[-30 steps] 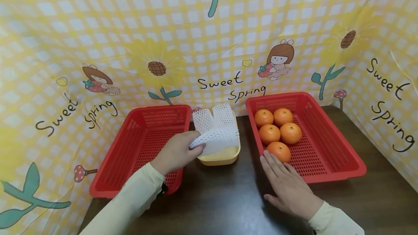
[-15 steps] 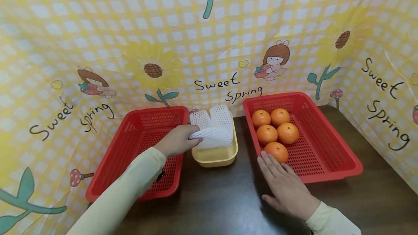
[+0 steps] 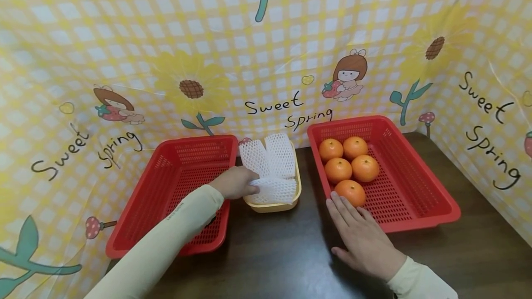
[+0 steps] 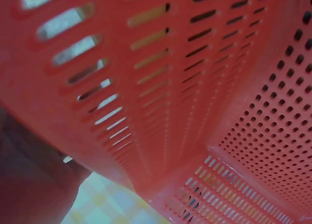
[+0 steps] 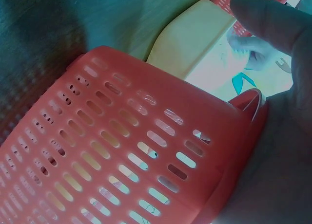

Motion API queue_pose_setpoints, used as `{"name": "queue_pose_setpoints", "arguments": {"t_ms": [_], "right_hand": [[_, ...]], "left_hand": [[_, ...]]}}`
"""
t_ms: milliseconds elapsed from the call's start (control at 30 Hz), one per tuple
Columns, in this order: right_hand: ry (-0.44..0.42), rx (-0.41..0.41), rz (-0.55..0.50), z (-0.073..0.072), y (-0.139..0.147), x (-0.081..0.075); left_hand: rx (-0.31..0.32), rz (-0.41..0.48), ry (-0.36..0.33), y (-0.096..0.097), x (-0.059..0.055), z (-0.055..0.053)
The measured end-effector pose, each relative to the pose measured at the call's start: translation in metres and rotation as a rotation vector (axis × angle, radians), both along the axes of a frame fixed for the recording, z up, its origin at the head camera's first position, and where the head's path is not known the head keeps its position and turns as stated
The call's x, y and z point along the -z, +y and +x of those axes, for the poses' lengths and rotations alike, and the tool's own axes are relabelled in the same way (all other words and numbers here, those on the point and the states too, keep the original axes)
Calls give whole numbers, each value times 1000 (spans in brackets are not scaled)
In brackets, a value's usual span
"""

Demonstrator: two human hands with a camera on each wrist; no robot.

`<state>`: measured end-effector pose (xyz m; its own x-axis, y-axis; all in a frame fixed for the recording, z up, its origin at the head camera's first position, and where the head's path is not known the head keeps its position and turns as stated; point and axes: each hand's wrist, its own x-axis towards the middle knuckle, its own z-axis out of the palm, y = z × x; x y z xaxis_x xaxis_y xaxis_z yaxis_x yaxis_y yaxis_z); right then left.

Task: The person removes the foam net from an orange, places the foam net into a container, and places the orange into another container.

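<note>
My left hand (image 3: 236, 182) pinches the left end of a white foam net sleeve (image 3: 277, 191), which lies across the front of a small yellow tub (image 3: 270, 207). Behind it, two more foam net sleeves (image 3: 280, 156) lean side by side in the tub. My right hand (image 3: 365, 236) lies with straight fingers over the near left corner of the right red basket (image 3: 415, 221), fingertips right at the nearest orange (image 3: 350, 193). In the right wrist view, the thumb (image 5: 265, 19) sticks out straight above the basket's rim. The left wrist view shows mostly basket wall, with the hand (image 4: 34, 170) dark at the edge.
Several more oranges (image 3: 365, 168) sit at the left side of the right basket. A second red basket (image 3: 143, 206), with no fruit showing, stands left of the tub, under my left forearm. Yellow checked cloth (image 3: 232, 36) rises behind the brown table (image 3: 270, 257).
My left hand has lowered the front sleeve, which was raised and tilted over the tub, down into the tub's near part. The right hand has stayed at the basket corner.
</note>
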<state>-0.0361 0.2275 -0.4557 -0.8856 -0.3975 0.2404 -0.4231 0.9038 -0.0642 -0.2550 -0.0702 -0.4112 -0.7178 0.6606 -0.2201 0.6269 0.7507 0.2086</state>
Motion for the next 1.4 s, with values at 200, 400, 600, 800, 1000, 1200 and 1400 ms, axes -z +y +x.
{"name": "queue_pose_setpoints", "arguments": {"t_ms": [200,400,600,800,1000,1200,1400], "right_hand": [[-9,5,-1,0,-2,0],[0,-1,2,0,-4,1],[16,-1,7,-1,-4,1],[13,-15,7,-4,-4,2],[5,-26,3,-6,3,3],[-65,-11,-32,-5,11,3],[-192,27,-124,-3,17,-1]], "left_hand": [[84,-55,209,1,6,2],[-7,-80,299,1,13,7],[12,-169,234,0,14,11],[3,-143,166,-8,2,15],[-11,-42,68,-19,-14,23],[-1,39,33,-28,-25,32],[38,73,144,-40,-35,33]]}}
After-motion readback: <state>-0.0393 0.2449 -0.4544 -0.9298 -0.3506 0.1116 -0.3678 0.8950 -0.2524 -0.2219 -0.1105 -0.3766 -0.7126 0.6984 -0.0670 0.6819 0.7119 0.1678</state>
